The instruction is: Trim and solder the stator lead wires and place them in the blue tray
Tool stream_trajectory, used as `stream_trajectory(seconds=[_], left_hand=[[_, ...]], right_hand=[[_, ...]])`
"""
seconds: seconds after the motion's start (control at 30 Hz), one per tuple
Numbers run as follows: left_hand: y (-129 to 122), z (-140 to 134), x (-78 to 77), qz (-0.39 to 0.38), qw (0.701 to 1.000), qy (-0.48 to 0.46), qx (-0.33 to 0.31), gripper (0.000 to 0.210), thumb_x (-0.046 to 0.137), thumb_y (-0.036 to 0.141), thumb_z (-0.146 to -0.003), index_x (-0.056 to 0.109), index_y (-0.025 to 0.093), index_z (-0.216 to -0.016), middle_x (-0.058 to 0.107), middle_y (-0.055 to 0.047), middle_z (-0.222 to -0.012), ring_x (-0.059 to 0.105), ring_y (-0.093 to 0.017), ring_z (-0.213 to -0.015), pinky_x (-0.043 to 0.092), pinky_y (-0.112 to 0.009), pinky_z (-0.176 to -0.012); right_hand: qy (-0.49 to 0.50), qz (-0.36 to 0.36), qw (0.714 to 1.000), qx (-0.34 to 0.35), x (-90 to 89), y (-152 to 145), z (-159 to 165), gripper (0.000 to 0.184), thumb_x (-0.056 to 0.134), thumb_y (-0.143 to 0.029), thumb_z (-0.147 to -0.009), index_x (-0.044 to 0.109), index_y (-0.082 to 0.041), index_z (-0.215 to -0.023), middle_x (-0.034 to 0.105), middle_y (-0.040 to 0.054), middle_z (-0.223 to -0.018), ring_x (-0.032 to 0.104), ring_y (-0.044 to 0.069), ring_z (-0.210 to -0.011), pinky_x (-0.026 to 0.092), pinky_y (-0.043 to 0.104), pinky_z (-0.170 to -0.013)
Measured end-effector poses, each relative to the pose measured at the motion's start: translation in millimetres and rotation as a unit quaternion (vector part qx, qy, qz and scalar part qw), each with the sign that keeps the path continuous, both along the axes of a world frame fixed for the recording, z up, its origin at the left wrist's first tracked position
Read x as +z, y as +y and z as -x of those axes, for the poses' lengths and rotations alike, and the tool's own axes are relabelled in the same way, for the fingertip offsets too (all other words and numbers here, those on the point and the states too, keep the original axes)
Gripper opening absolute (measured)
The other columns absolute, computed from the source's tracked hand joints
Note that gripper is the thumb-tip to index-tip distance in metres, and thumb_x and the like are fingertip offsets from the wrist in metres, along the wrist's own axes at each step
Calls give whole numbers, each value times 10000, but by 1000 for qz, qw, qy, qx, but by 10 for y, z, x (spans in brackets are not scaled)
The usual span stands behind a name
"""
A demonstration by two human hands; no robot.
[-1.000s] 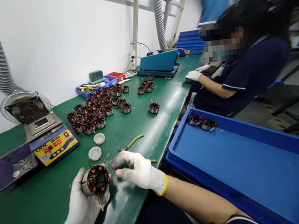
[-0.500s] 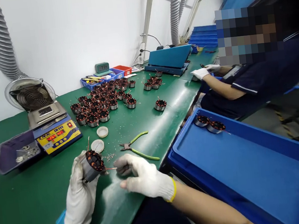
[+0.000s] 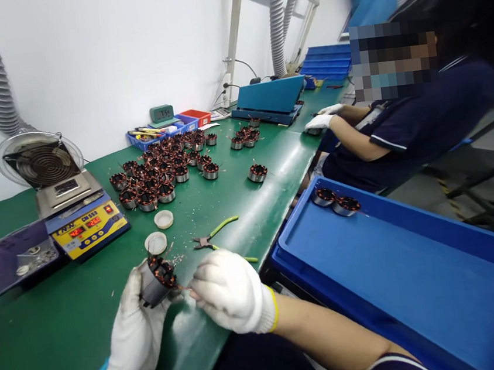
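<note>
My gloved left hand (image 3: pixel 132 332) is wrapped round a motor stator (image 3: pixel 154 283), a grey metal ring with copper windings facing right. From its lower right side sticks a copper wire lead (image 3: pixel 183 287). My gloved right hand (image 3: pixel 232 292) pinches the end of that lead between thumb and fingers. Just behind the right hand lie green-handled cutting pliers (image 3: pixel 208 239), one handle partly covered by the hand. Two small white round dishes (image 3: pixel 163 219) stand beyond the stator, with tiny wire scraps scattered beside them.
Many wound stators (image 3: pixel 157 174) crowd the green table (image 3: pixel 32 325). A yellow-and-blue soldering unit (image 3: pixel 87 225) and a purple tray (image 3: pixel 11 257) stand left. At right, a blue bin (image 3: pixel 397 269) holds two stators. A co-worker's gloved hands (image 3: pixel 322 121) work farther along the bench.
My right hand has closed from a loose, parted grip into a pinch on the wire lead. The stator stays in my left hand. The whole view has shifted slightly.
</note>
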State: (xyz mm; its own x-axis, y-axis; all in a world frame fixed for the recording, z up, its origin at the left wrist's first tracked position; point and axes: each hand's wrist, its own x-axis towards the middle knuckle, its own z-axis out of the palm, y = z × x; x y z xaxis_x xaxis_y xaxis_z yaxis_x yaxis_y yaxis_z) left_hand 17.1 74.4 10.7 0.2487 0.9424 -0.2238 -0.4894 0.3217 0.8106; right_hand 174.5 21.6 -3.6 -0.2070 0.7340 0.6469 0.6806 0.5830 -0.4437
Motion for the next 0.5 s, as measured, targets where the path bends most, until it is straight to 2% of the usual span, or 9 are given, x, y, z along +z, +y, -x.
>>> stream_trajectory(seconds=[0.07, 0.13, 0.17, 0.23, 0.27, 0.33, 0.4, 0.43, 0.5], left_hand=[[-33, -10, 28, 20, 1000, -8, -16, 298, 762, 436, -714, 683, 195, -870, 695, -20, -895, 615, -187, -720, 589, -297, -598], [-39, -5, 57, 22, 1000, -10, -11, 304, 778, 423, -702, 677, 204, -886, 690, -21, -929, 626, -208, -763, 597, -322, -601], [-30, 2, 73, 21, 1000, -7, -10, 305, 789, 404, -695, 673, 214, -903, 685, -17, -947, 630, -216, -785, 601, -332, -606], [-2, 27, 105, 18, 1000, 3, -15, 322, 816, 349, -670, 665, 230, -929, 677, -16, -976, 635, -231, -832, 609, -350, -627], [12, 46, 119, 16, 1000, 8, -23, 343, 824, 322, -660, 662, 237, -951, 675, -19, -1000, 636, -240, -871, 612, -358, -657], [29, 99, 133, 18, 998, 27, -60, 418, 834, 299, -646, 657, 246, -1021, 669, -40, -1069, 628, -267, -966, 607, -365, -735], [27, 171, 124, 27, 992, 57, -112, 501, 849, 320, -619, 658, 216, -1069, 665, -85, -1121, 620, -313, -1023, 596, -365, -784], [23, 213, 112, 35, 989, 74, -124, 542, 863, 343, -591, 662, 194, -1073, 665, -109, -1130, 623, -336, -1024, 593, -368, -790], [23, 298, 73, 60, 987, 102, -112, 623, 911, 348, -487, 669, 177, -1035, 680, -134, -1106, 646, -366, -976, 595, -380, -774]], right_hand=[[-98, -108, 988, 48, 12, -3, -115, 149, 468, -200, -865, 604, -148, -898, 642, 88, -762, 589, 195, -730, 484, 346, -676], [-56, -118, 991, 41, 3, 1, -281, 155, 476, -198, -880, 590, -154, -976, 652, 91, -839, 612, 186, -822, 499, 330, -751], [-20, -91, 996, 14, -1, 3, -383, 160, 500, -229, -883, 586, -162, -1001, 653, 90, -885, 616, 182, -870, 498, 324, -795], [2, 23, 997, -79, 2, 1, -611, 265, 602, -323, -842, 588, -167, -1055, 641, 96, -989, 609, 197, -941, 489, 334, -845], [-22, 95, 986, -132, 11, -9, -721, 375, 668, -379, -788, 592, -163, -1085, 627, 106, -1042, 602, 219, -963, 487, 349, -846], [-112, 234, 944, -203, 28, -53, -896, 574, 761, -463, -660, 606, -161, -1124, 595, 123, -1097, 588, 264, -968, 485, 371, -820], [-197, 316, 904, -210, 29, -124, -978, 587, 765, -489, -637, 629, -175, -1114, 583, 121, -1086, 574, 285, -953, 476, 389, -804], [-220, 328, 898, -193, 20, -160, -988, 538, 738, -485, -674, 636, -179, -1104, 583, 118, -1073, 568, 283, -946, 470, 395, -807], [-226, 318, 909, -146, -16, -203, -974, 493, 679, -456, -745, 615, -175, -1145, 572, 121, -1107, 550, 277, -981, 457, 405, -849]])
